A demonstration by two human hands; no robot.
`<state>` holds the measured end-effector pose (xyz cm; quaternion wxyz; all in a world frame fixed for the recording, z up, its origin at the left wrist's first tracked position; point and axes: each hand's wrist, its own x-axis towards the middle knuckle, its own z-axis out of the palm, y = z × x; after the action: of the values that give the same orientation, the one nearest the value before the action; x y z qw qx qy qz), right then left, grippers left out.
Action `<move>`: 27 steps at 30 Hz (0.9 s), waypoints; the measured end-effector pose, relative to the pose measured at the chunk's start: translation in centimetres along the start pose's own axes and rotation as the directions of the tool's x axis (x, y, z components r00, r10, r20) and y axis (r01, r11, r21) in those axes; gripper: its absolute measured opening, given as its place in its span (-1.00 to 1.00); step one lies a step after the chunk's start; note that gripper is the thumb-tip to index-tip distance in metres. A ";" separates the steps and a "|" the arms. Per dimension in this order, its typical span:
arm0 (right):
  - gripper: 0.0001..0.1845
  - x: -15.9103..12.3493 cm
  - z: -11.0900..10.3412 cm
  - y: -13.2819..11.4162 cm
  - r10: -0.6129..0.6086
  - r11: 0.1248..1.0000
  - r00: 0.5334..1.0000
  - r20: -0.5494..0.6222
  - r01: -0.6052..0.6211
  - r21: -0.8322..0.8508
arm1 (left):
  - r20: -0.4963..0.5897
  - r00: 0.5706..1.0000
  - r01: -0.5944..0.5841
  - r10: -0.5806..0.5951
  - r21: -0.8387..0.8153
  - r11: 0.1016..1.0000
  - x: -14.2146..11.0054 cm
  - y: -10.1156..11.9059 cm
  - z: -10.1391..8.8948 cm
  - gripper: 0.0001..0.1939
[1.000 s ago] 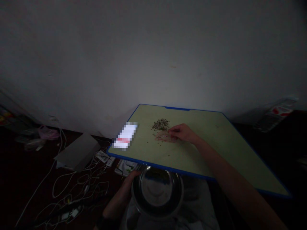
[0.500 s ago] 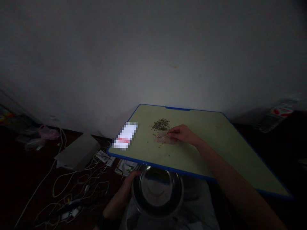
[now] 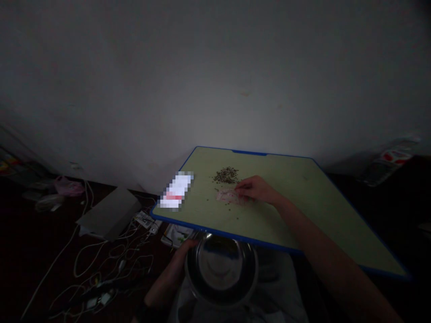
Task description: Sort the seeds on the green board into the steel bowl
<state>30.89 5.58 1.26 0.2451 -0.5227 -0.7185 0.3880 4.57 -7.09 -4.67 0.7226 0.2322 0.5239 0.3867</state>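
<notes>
On the pale green table (image 3: 286, 179) lies a heap of small dark seeds or grains (image 3: 226, 175). Just in front of the heap, my right hand (image 3: 255, 188) pinches the right end of a thin, pink-marked piece of plastic (image 3: 226, 196), held at the tabletop. A few loose grains are scattered near it. Below the table's front edge, my left hand (image 3: 177, 262) grips the left side of a shiny metal bowl (image 3: 248, 271), its thumb by the rim and its other fingers hidden. The bowl's far edge sits under the tabletop; its contents are too dark to make out.
A phone with a lit, blurred screen (image 3: 176, 191) lies at the table's left edge. Tangled white cables (image 3: 117, 264), a grey box (image 3: 109, 213) and a pink plastic bag (image 3: 68, 186) are on the floor at left. A wrapped package (image 3: 387, 163) stands at right.
The plastic piece has shifted slightly and looks more crumpled or tilted. A few loose grains in front of it lie in different spots. My left hand and the bowl stay put.
</notes>
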 end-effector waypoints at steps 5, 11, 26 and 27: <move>-0.78 -0.3 0.2 -0.6 -0.004 1.000 1.000 0.013 0.004 0.006 | 0.000 1.000 -0.001 0.001 -0.018 1.000 0.0 0.0 0.1 -0.86; -0.80 -0.2 0.3 -0.6 0.003 1.000 1.000 0.010 -0.003 -0.030 | -0.022 0.999 0.024 -0.025 -0.003 1.000 0.0 0.1 0.0 -0.84; -0.79 0.7 2.2 -0.1 -0.036 0.989 0.992 -0.121 0.018 -0.144 | 0.095 0.972 -0.219 0.216 0.020 0.975 -3.4 0.7 1.2 -0.82; -0.79 0.7 2.3 -0.2 -0.050 0.985 0.990 -0.132 0.027 -0.171 | 0.078 0.975 -0.209 0.207 0.013 0.978 -3.2 0.6 1.1 -0.82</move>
<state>28.78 5.54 0.05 0.2558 -0.5526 -0.7405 0.2845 4.98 -9.23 -2.02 0.6951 0.3080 0.4728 0.4455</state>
